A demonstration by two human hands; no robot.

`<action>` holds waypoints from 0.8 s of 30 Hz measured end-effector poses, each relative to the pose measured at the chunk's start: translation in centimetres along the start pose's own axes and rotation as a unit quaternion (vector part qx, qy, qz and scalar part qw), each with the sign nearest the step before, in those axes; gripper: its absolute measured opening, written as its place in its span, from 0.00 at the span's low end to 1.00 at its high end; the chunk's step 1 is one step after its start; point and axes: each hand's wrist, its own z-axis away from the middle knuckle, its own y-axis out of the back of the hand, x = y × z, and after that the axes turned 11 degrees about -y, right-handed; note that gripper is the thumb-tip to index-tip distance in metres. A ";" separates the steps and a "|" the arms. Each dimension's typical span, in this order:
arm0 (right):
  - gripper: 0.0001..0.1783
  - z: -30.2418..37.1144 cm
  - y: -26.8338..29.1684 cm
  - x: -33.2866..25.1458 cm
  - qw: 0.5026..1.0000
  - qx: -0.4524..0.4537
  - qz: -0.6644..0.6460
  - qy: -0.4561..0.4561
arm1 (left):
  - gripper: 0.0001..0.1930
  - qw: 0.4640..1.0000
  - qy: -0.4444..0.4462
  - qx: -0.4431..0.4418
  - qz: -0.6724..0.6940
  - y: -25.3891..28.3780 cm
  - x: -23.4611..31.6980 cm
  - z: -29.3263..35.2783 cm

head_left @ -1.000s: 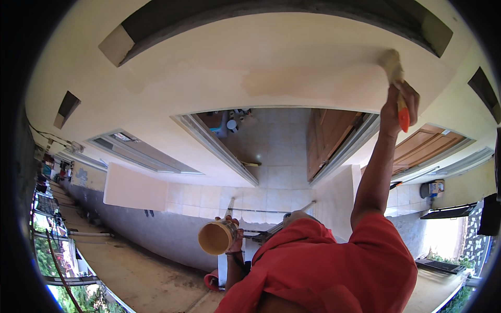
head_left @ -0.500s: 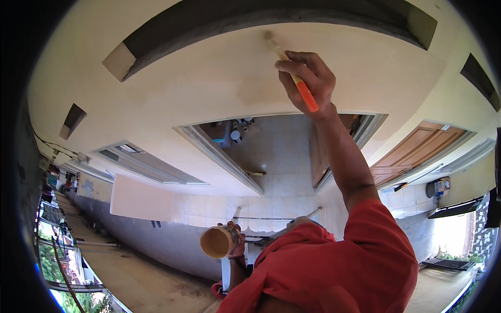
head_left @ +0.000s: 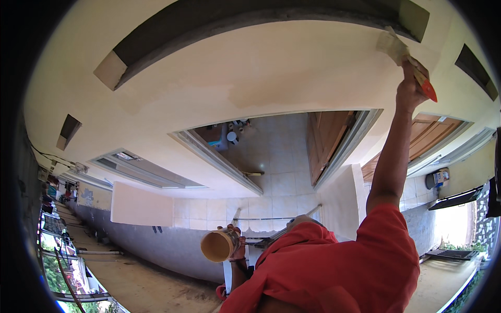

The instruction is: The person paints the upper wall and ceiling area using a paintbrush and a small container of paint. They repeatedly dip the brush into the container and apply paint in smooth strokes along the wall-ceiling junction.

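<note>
- Right hand (head_left: 412, 83), at 2 o'clock from the view's centre: fingers closed around the orange-ended handle of a wide paintbrush (head_left: 395, 48).
- The brush's bristles point toward 11 o'clock, their tip at the lower edge of a long dark recess (head_left: 250, 20), close to its right end; firm contact cannot be told.
- That recess curves from 10 o'clock to between 1 and 2, bounding the wall (head_left: 313, 68) above.
- Below, the doorway's top frame (head_left: 282, 112) bounds it; the bare stretch between is wide at 12 o'clock, with a darker patch (head_left: 266, 91).
- Rightward, a small slot (head_left: 476, 72) stands well apart from the hand.
- Left hand (head_left: 238, 245), at 6 o'clock: wrapped around a tan cup (head_left: 216, 247), mouth tipped toward the camera, well apart from the doorway.
</note>
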 end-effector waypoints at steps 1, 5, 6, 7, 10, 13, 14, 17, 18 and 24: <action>0.09 -1.2 1.1 0.5 1.000 0.016 0.001 -0.004 | 0.26 1.000 0.000 0.001 0.001 -0.1 -0.1 0.0; 0.12 -3.3 3.5 1.0 0.989 0.077 0.124 0.027 | 0.26 1.000 -0.003 -0.015 -0.009 -0.1 -0.1 0.3; 0.13 -3.0 3.6 1.3 0.986 0.123 0.110 0.014 | 0.26 1.000 -0.003 -0.011 -0.006 -0.2 0.0 0.5; 0.12 -2.9 3.8 1.5 0.971 0.144 0.181 0.060 | 0.26 1.000 -0.002 -0.009 -0.003 -0.2 0.0 0.4; 0.08 -1.4 4.0 3.2 0.917 0.173 0.305 0.192 | 0.26 1.000 0.005 -0.009 0.006 -0.3 -0.3 0.1; 0.13 5.1 0.0 4.1 0.919 0.065 0.318 0.226 | 0.26 1.000 0.009 -0.006 0.009 -0.2 -0.3 -0.2; 0.15 8.4 -1.8 2.8 0.924 0.016 0.311 0.221 | 0.26 1.000 0.010 -0.004 0.009 -0.1 -0.2 -0.3; 0.18 17.4 -4.9 -0.9 0.945 -0.170 0.197 0.199 | 0.25 1.000 0.005 0.011 0.009 -0.1 0.0 -0.3; 0.18 19.2 -5.1 -3.0 0.928 -0.279 0.157 0.190 | 0.25 1.000 0.001 0.011 0.006 -0.3 0.4 -0.1; 0.13 16.9 0.0 1.5 0.956 -0.243 0.148 0.070 | 0.26 1.000 0.000 0.020 -0.016 -0.3 0.6 0.0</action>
